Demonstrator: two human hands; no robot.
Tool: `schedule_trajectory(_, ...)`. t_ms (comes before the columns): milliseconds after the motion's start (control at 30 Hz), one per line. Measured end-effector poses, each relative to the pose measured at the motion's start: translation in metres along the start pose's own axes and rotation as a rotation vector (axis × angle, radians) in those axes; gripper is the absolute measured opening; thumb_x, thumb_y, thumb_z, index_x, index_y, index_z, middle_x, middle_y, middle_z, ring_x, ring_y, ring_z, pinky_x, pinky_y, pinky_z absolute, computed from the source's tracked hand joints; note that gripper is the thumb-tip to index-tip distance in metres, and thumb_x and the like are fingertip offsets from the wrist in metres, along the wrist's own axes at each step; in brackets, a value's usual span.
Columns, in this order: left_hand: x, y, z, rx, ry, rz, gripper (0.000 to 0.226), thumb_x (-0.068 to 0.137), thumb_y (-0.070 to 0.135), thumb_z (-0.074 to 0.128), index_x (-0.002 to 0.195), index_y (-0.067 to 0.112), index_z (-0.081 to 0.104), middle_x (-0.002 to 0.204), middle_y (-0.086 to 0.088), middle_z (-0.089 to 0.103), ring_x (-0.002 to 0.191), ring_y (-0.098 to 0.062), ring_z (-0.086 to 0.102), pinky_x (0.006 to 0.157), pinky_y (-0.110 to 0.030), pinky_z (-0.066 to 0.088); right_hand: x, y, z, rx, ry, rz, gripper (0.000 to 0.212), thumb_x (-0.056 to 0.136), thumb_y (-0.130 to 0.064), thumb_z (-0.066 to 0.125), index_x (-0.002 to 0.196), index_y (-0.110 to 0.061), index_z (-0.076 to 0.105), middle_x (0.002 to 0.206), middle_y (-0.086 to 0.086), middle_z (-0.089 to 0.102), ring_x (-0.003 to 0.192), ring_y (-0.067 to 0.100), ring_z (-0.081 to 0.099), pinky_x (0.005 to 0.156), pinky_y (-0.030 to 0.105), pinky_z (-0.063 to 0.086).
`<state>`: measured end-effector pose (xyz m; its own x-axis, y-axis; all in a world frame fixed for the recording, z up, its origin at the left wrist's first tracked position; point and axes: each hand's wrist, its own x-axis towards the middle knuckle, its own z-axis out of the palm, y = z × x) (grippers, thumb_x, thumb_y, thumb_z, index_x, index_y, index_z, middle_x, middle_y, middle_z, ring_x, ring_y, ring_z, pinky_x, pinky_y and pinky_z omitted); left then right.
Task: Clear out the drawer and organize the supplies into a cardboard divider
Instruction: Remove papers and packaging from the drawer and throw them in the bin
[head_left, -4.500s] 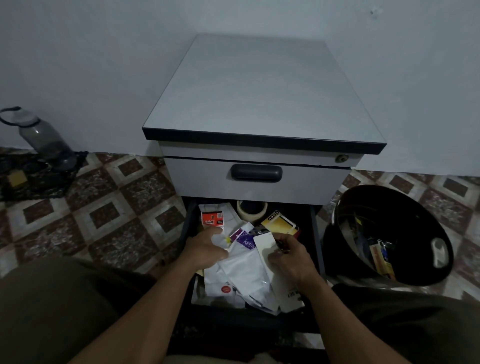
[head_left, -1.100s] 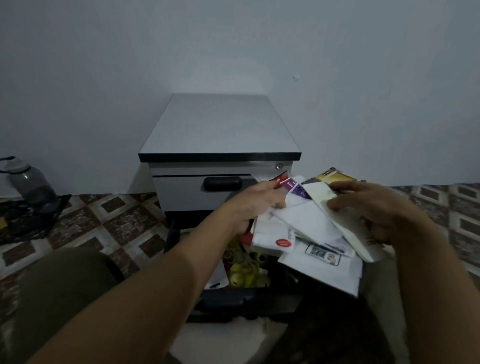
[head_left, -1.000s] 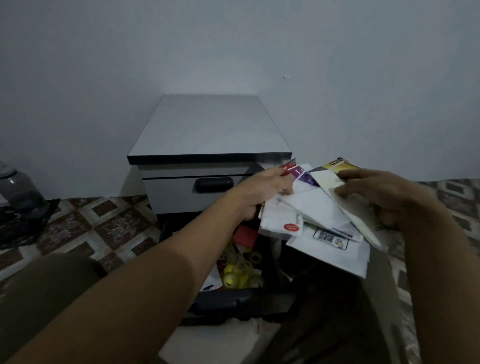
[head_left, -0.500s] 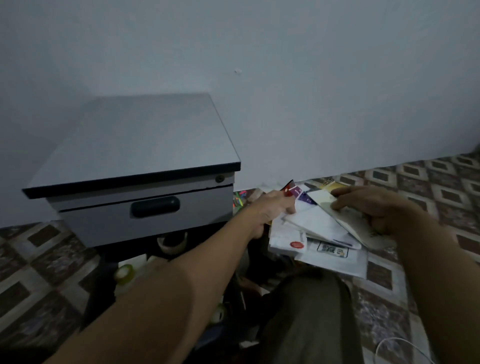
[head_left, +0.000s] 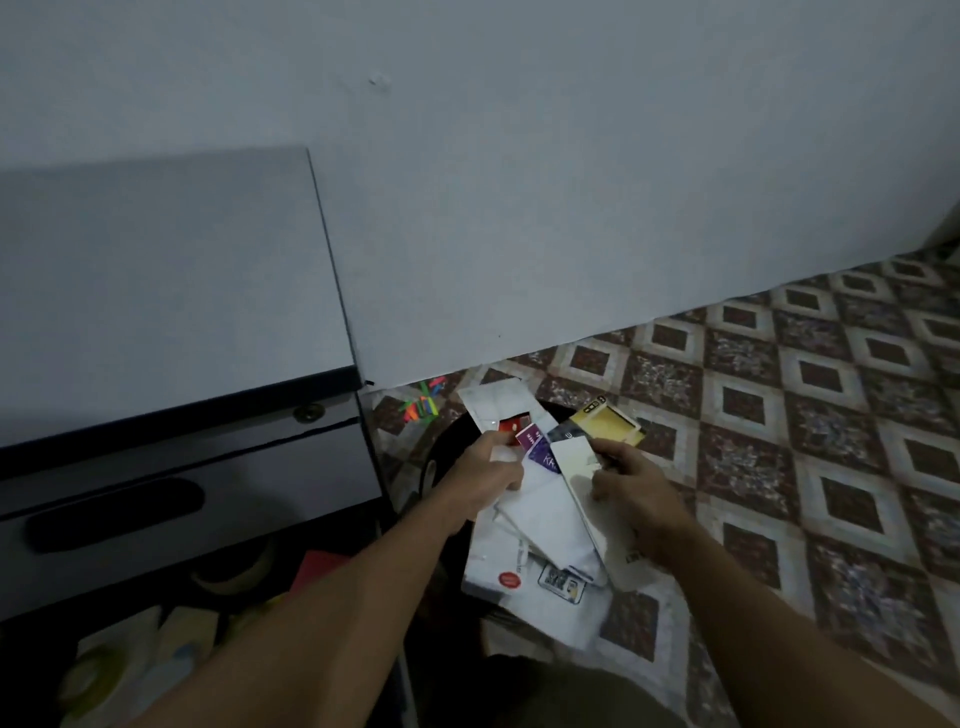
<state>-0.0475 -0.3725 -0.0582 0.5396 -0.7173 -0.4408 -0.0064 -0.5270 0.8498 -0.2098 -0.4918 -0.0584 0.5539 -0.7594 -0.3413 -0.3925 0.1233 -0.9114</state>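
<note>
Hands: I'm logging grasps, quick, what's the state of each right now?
Left hand: closed, gripping the left side of the stack of packets.
Right hand: closed, gripping the right side of that stack.

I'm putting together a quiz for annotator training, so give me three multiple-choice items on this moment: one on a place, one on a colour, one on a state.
1. Where is the bundle of papers held?
A. on the cabinet top
B. over the black bin
C. inside the open drawer

2. What colour is the packet sticking out at the bundle's far right corner?
A. yellow
B. green
C. blue

3. What state is the drawer with the black handle in?
A. pulled out
B. removed
C. shut

Answers:
1. B: the bin's dark rim shows under the papers, right of the cabinet.
2. A: the packet fanning out beyond the right hand is yellow.
3. C: its front sits closed just under the cabinet top.
</note>
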Motion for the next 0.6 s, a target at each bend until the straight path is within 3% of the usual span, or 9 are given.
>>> schedule_trajectory(67, 0.014, -0.01, 0.0, 0.061, -0.005, -0.007, 0.059, 0.084, 0.005, 0.058, 0.137, 0.027, 0.047, 0.111, -0.005, 0.053, 0.092, -0.018, 0.052, 0.077, -0.03, 0.044, 0.013, 0.01, 0.008, -0.016, -0.018, 0.009, 0.049, 0.081, 0.007, 0.057, 0.122, -0.019, 0.062, 0.104, 0.011, 0.066, 0.079, 0.027, 0.061, 0.066, 0.04, 0.053)
schedule_trajectory(233, 0.039, -0.036, 0.002, 0.303, -0.062, 0.012, 0.07, 0.087, 0.005, 0.052, 0.148, 0.03, 0.028, 0.103, -0.009, 0.054, 0.07, -0.017, 0.054, 0.051, -0.023, 0.039, 0.035, 0.024, 0.029, -0.144, -0.041, -0.002, 0.051, 0.084, 0.012, 0.056, 0.126, -0.017, 0.051, 0.114, 0.002, 0.059, 0.084, 0.013, 0.055, 0.059, 0.024, 0.049)
schedule_trajectory(300, 0.046, -0.047, 0.004, 0.417, -0.109, -0.018, 0.079, 0.087, 0.011, 0.055, 0.152, 0.034, 0.016, 0.119, -0.016, 0.054, 0.084, -0.027, 0.06, 0.06, -0.026, 0.048, 0.043, 0.034, 0.036, -0.27, -0.062, 0.007, 0.056, 0.084, 0.01, 0.055, 0.131, -0.018, 0.045, 0.123, 0.005, 0.057, 0.09, 0.018, 0.056, 0.068, 0.029, 0.048)
schedule_trajectory(400, 0.052, -0.059, 0.004, 0.601, -0.212, -0.102, 0.086, 0.084, 0.019, 0.056, 0.154, 0.037, 0.009, 0.151, -0.021, 0.031, 0.12, -0.04, 0.051, 0.088, -0.039, 0.052, 0.055, 0.043, 0.043, -0.489, -0.135, 0.047, 0.059, 0.086, 0.003, 0.056, 0.137, -0.019, 0.037, 0.135, 0.014, 0.052, 0.109, 0.033, 0.055, 0.081, 0.039, 0.047)
schedule_trajectory(500, 0.054, -0.061, 0.007, 0.792, -0.287, -0.179, 0.068, 0.08, 0.025, 0.052, 0.144, 0.02, 0.03, 0.152, -0.025, 0.03, 0.123, -0.042, 0.048, 0.094, -0.043, 0.05, 0.061, 0.049, 0.048, -0.672, -0.286, 0.165, 0.076, 0.089, -0.006, 0.056, 0.154, -0.024, 0.019, 0.144, 0.023, 0.042, 0.122, 0.04, 0.05, 0.091, 0.043, 0.047)
schedule_trajectory(600, 0.048, -0.055, 0.013, 0.965, -0.299, -0.222, 0.052, 0.089, 0.02, 0.047, 0.139, 0.008, 0.044, 0.155, -0.033, 0.019, 0.134, -0.047, 0.037, 0.1, -0.044, 0.045, 0.06, 0.051, 0.052, -0.787, -0.393, 0.253, 0.088, 0.089, -0.02, 0.055, 0.157, -0.037, 0.002, 0.158, 0.026, 0.021, 0.139, 0.042, 0.034, 0.107, 0.044, 0.038)
